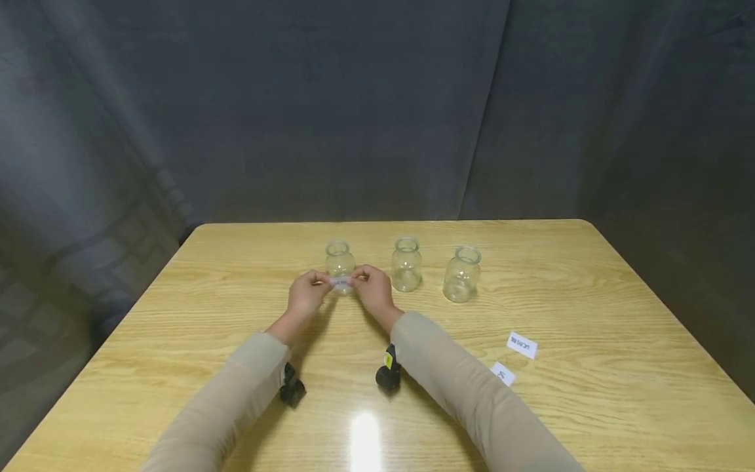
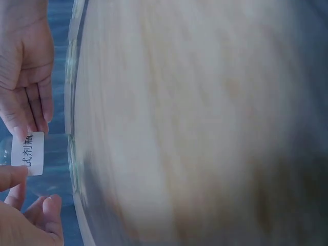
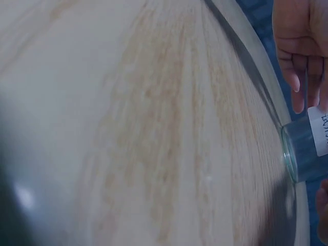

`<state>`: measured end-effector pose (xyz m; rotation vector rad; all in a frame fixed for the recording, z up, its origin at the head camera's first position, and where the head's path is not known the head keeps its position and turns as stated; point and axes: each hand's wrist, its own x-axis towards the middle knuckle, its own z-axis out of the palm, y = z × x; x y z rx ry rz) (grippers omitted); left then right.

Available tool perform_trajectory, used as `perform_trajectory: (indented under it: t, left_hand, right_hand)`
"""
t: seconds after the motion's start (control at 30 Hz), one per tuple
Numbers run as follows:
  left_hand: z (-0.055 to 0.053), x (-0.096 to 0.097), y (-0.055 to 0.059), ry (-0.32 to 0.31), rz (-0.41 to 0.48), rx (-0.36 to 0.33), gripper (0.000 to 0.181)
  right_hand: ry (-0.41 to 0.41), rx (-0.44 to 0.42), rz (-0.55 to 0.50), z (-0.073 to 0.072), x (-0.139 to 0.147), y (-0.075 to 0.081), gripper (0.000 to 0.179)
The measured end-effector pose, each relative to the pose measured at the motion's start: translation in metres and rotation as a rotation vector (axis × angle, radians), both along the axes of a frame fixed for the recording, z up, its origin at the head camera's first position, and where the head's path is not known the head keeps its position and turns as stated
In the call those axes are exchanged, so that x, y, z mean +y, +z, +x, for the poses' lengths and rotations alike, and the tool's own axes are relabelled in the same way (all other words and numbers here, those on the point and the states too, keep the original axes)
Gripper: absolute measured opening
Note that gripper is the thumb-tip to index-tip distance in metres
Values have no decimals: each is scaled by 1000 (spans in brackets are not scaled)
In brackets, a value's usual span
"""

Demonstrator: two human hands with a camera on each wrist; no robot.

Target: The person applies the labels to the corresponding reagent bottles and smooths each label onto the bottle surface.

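Note:
Three clear glass jars stand in a row. At the left jar (image 1: 338,252), both hands hold a small white label (image 1: 340,280) in front of the glass. My left hand (image 1: 307,295) pinches the label's left end; my right hand (image 1: 374,288) pinches its right end. Printed black characters show on the label (image 2: 35,154) in the left wrist view, where it overlaps the jar's side. The right wrist view catches the label (image 3: 320,130) only in part, along with the jar's base (image 3: 294,154) on the table.
To the right stand the middle jar (image 1: 406,265) and the right jar (image 1: 463,275). Two more printed labels lie nearer the front right, one label (image 1: 522,345) in full view, the other label (image 1: 503,373) partly behind the right sleeve. Dark curtains (image 1: 354,118) hang behind the wooden table (image 1: 590,393).

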<state>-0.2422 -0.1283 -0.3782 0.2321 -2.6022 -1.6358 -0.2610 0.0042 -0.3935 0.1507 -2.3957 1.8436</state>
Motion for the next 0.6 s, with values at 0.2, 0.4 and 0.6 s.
perform_trajectory:
  t: [0.2, 0.4, 0.6]
  left_hand:
    - [-1, -3, 0, -16, -10, -14, 11]
    - [0, -5, 4, -22, 2, -23, 11]
    - [-3, -12, 4, -74, 7, -22, 15]
  right_hand:
    - [-9, -5, 73, 1, -2, 2, 6]
    - [27, 36, 164, 2, 0, 6, 13]
    - [68, 23, 186, -3, 2, 8, 34]
